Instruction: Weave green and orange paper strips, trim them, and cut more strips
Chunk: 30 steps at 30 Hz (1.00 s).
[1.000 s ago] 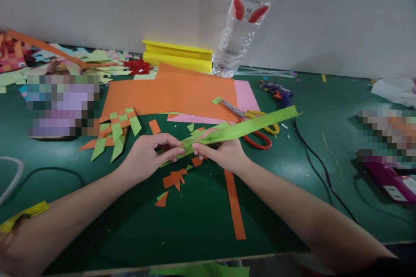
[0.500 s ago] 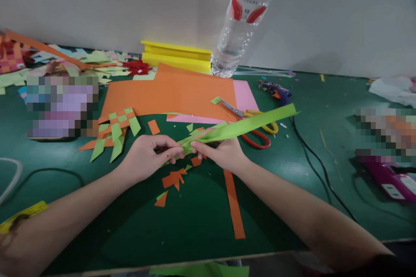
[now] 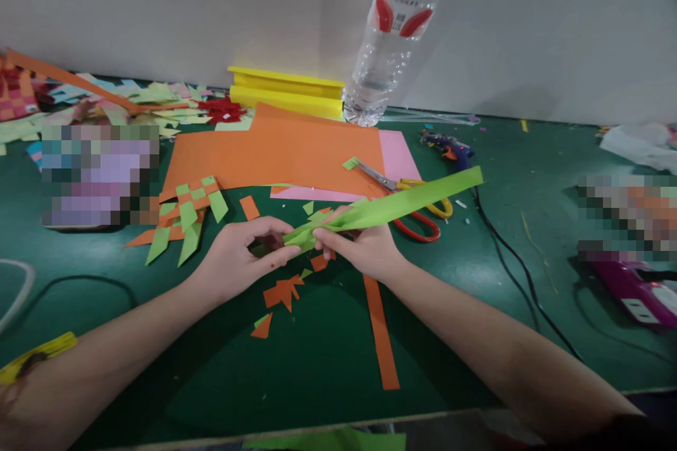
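Note:
A light-green paper strip (image 3: 417,203) is folded at its left end, and its long free end slants up to the right. My right hand (image 3: 367,248) pinches the folded part between thumb and fingers. At the strip's left end, my left hand (image 3: 240,250) has its thumb and curled fingers on the paper, with a small gap between them. Orange and green paper scraps (image 3: 283,290) lie on the table below my hands. An orange paper strip (image 3: 381,335) runs toward the front edge from under my right hand.
Scissors (image 3: 386,180) with red and yellow handles rest partly on a large orange sheet (image 3: 280,148). A woven orange-green paper piece (image 3: 190,208) lies left. Behind stand a plastic bottle (image 3: 386,63) and a yellow holder (image 3: 285,93). A glue gun (image 3: 449,148) trails a black cord.
My left thumb and index finger have spread a little apart at the folded end, showing more green paper. My right hand keeps its pinch, and the strip has hardly moved.

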Tool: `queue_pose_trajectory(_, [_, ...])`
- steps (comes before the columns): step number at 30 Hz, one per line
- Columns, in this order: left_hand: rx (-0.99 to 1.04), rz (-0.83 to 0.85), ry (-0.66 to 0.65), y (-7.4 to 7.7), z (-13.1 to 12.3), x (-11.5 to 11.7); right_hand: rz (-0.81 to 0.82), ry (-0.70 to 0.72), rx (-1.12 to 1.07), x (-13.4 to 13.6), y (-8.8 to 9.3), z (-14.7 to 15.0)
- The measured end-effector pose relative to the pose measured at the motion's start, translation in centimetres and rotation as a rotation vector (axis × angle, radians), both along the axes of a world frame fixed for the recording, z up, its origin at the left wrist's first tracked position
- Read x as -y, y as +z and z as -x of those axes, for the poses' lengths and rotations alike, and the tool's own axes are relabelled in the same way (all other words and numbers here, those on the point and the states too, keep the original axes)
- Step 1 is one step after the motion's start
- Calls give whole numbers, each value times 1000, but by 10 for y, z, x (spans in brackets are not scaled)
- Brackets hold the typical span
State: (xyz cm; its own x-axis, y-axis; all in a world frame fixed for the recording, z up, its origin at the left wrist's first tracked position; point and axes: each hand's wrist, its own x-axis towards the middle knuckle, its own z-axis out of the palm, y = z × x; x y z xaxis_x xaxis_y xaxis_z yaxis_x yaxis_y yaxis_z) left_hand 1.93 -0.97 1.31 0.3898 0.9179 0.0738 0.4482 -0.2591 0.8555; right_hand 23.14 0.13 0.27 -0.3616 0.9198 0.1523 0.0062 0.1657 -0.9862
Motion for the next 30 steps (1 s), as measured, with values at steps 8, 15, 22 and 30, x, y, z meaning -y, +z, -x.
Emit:
queue_pose_trajectory(8, [-13,18,17,3,-2,-3,-34,16,2,1,-1,1])
queue_pose_trajectory(15, [34,116,-34,1,0,-2,-135,55,96,1,1,-1])
queue_pose_trajectory(22, [61,105,-62,-1,0,-1,-67,183,66,3,1,-2])
queue_pose_trajectory(30, [29,133,-53,-1,0,-1,14,161,89,3,-2,-2])
